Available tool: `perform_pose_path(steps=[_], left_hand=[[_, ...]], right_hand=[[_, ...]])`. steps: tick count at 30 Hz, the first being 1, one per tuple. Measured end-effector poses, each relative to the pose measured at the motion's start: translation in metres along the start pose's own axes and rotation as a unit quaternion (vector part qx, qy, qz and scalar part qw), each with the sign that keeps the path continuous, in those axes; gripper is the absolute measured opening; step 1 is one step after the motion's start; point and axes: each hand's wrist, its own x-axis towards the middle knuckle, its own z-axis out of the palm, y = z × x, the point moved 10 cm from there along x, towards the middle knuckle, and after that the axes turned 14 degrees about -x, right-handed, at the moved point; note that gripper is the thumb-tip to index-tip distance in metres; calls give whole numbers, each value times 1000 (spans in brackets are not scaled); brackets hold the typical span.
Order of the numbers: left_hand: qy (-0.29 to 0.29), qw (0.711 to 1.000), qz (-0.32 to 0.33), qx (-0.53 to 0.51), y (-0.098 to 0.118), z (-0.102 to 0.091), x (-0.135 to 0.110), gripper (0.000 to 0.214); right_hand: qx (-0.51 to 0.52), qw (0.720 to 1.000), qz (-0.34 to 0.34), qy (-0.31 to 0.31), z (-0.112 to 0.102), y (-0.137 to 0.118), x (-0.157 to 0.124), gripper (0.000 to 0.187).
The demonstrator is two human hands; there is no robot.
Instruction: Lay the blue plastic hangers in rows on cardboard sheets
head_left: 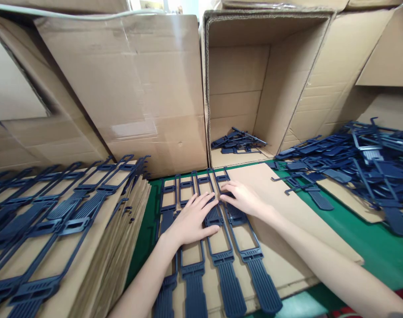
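Note:
Several long dark-blue plastic strips (223,265) lie side by side on a cardboard sheet (287,221) in front of me. My left hand (191,218) lies flat on the middle strips, fingers spread. My right hand (243,198) rests flat on the rightmost strips, fingers stretched toward the left hand. Neither hand grips anything.
A stack of cardboard sheets (98,256) topped with rows of the same strips stands at the left. A loose heap of blue strips (360,163) lies at the right on the green table (370,243). An open carton (264,84) behind holds a few strips. More cartons stand at the back left.

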Motion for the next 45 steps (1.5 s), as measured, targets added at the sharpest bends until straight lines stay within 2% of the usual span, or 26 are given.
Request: perform_pose_path(steps=[3, 8, 20, 45], left_hand=[[7, 1000, 5, 1, -2, 0, -1, 70], [12, 1000, 13, -2, -3, 0, 0, 69], [14, 1000, 11, -1, -1, -1, 0, 68], [6, 1000, -10, -18, -2, 1, 0, 73]], right_hand=[[20, 999, 12, 29, 11, 4, -2, 20], [33, 998, 0, 60, 11, -2, -4, 18], [56, 995, 20, 74, 11, 1, -2, 16], [106, 990, 15, 87, 11, 7, -6, 14]])
